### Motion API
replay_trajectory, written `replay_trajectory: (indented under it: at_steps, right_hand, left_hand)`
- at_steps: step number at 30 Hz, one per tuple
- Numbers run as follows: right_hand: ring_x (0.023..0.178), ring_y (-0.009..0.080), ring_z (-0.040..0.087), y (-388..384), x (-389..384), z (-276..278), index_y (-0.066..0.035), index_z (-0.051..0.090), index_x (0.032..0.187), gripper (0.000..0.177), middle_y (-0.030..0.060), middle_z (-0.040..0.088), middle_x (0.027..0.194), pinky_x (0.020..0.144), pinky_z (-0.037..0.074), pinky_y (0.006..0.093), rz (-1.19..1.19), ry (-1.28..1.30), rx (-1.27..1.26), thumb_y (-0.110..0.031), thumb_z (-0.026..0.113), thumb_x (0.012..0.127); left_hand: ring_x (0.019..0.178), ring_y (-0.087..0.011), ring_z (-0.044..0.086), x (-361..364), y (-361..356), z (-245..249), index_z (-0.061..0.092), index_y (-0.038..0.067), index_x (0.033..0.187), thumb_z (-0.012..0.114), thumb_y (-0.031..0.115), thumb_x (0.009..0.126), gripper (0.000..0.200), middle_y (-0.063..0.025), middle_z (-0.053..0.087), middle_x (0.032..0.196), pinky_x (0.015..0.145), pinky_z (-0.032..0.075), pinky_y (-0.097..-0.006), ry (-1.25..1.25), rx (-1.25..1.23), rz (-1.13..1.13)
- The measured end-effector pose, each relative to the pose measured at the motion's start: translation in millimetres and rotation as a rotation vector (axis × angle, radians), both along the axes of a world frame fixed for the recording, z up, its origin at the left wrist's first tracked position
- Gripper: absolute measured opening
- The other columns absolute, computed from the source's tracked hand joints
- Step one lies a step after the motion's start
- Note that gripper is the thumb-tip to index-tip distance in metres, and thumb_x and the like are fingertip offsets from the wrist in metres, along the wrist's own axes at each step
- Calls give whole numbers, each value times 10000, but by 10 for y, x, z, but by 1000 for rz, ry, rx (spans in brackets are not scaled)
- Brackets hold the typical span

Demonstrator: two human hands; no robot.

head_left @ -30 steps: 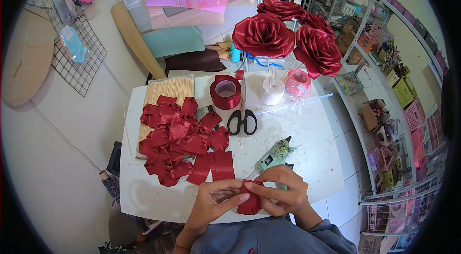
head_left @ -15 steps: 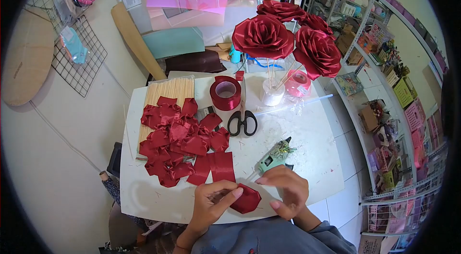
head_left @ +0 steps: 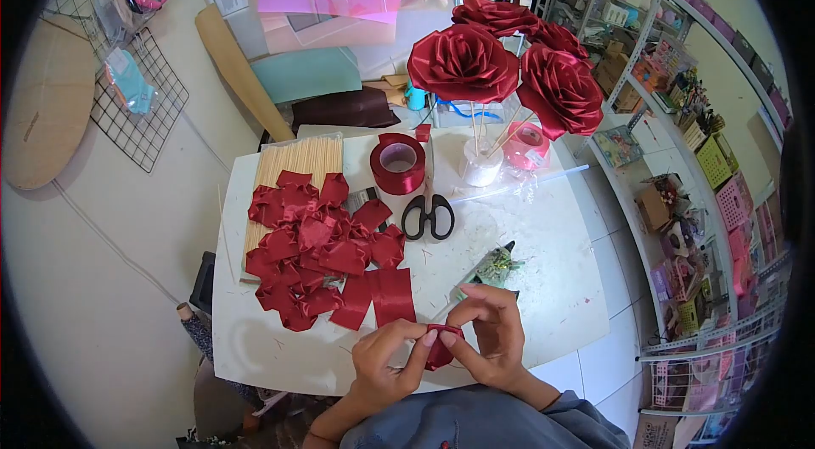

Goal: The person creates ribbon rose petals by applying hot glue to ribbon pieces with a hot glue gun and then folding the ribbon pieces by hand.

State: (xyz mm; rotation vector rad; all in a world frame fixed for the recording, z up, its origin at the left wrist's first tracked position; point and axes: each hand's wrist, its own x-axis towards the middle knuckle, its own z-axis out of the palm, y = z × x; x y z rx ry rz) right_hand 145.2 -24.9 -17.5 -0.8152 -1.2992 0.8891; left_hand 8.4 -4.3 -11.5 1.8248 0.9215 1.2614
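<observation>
A small piece of dark red satin ribbon (head_left: 439, 355) is held up near the front edge of the table. My left hand (head_left: 388, 362) pinches its upper left edge between thumb and fingers. On the opposite edge, my right hand (head_left: 491, 337) pinches it too, the thumb tips almost meeting. Just beyond my right hand lies a pale green glue gun (head_left: 494, 266), partly covered by the hand. Flat cut squares of red ribbon (head_left: 392, 294) rest past my left hand, beside a heap of folded red ribbon petals (head_left: 318, 232).
Black-handled scissors (head_left: 428, 217) and a roll of red ribbon (head_left: 398, 164) lie mid-table. Wooden sticks (head_left: 297, 159) sit under the petals. Large red ribbon roses (head_left: 465, 65) stand on sticks in a white holder (head_left: 482, 165). Loaded shelves (head_left: 679, 220) line the right side.
My right hand has come in from the right and taken hold of the ribbon piece. The piece now looks narrower, its upper edge gathered between both hands.
</observation>
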Motion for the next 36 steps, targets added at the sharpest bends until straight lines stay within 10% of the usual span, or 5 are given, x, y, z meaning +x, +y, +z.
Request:
replay_trajectory:
  at_steps: [8,24,36]
  right_hand:
    - [703,114,517,-65,56,50,34,319,1171,522,77,524,740,674,392,216,109,-64,-22,97,553,709]
    - [706,109,508,-60,103,6,-3,265,1204,608,76,548,738,701,394,238,74,39,-264,64,596,698]
    - [705,120,536,-133,190,-47,10,254,1208,604,81,553,713,693,407,249,106,-17,-212,79,579,704]
  left_hand:
    - [721,-115,514,-118,22,99,523,-48,801,539,-29,746,60,-89,555,757,681,401,-226,-156,-464,-307]
    - [564,-99,561,-24,58,-60,578,-13,724,597,42,729,58,-58,588,624,532,426,-208,-104,-186,4]
    - [594,-157,560,-35,108,4,581,5,707,650,67,678,96,-75,592,669,595,422,-257,-22,-215,-204]
